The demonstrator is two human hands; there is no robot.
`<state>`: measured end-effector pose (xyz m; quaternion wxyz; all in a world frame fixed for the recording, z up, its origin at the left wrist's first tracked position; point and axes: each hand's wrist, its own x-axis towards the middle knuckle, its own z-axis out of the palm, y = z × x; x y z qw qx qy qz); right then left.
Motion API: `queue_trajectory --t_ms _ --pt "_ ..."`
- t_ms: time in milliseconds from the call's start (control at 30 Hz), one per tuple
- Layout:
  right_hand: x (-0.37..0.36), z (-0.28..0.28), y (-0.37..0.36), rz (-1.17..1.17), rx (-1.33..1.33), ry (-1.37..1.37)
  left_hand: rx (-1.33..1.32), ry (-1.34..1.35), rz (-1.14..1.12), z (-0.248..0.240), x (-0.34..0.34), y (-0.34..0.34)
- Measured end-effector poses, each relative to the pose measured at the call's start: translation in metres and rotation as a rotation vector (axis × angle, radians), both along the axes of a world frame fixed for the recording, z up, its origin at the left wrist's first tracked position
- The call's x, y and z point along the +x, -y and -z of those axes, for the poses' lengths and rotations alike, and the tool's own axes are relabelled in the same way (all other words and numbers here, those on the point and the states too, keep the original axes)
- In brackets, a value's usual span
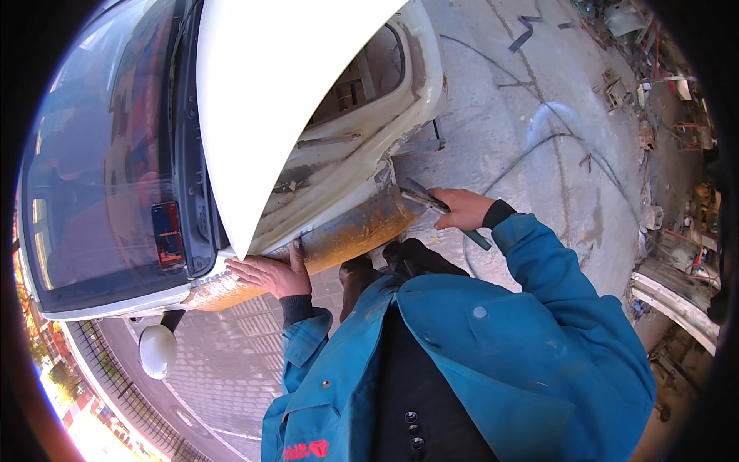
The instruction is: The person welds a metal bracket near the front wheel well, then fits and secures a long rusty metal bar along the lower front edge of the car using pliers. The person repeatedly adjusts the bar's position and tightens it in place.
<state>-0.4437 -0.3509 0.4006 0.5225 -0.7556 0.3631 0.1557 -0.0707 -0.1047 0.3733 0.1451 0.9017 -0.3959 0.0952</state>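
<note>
The front of a white vehicle is on my left, its raised white hood (262, 92) hiding part of the front bay. Along its near side runs a curved metal panel (346, 239), mottled orange-brown and grey. My left hand (269, 273) lies on the panel's left part, fingers stretched out and thumb pointing away from me. At the panel's right end, my right hand (462, 209) is closed around pliers (423, 199). Their metal jaws are at the panel's edge; whether they grip it I cannot tell. A green handle end (477, 239) sticks out below this hand.
A dark phone (167, 235) rests at the base of the windshield (92, 169). The white side mirror (157, 351) sticks out at lower left. Dark cables (570, 137) cross the concrete floor, and scrap parts (677, 246) are piled at far right. My shoes (412, 258) are close to the panel.
</note>
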Motion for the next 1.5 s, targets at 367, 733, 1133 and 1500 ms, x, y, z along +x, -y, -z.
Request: queue_trajectory --t_ms 367,733,1133,1500 --pt "-0.012 0.024 -0.015 0.339 0.179 0.104 -0.046 -0.024 -0.014 0.000 -0.028 0.016" --pt "0.033 0.054 -0.053 0.799 0.443 0.681 -0.022 -0.011 -0.037 0.003 -0.035 0.019" --pt "0.044 0.063 -0.051 0.632 0.390 0.665 0.134 0.001 0.249 -0.021 -0.063 0.041" --pt "0.049 0.051 -0.065 0.728 0.405 0.693 0.294 0.039 0.506 -0.035 -0.061 0.052"
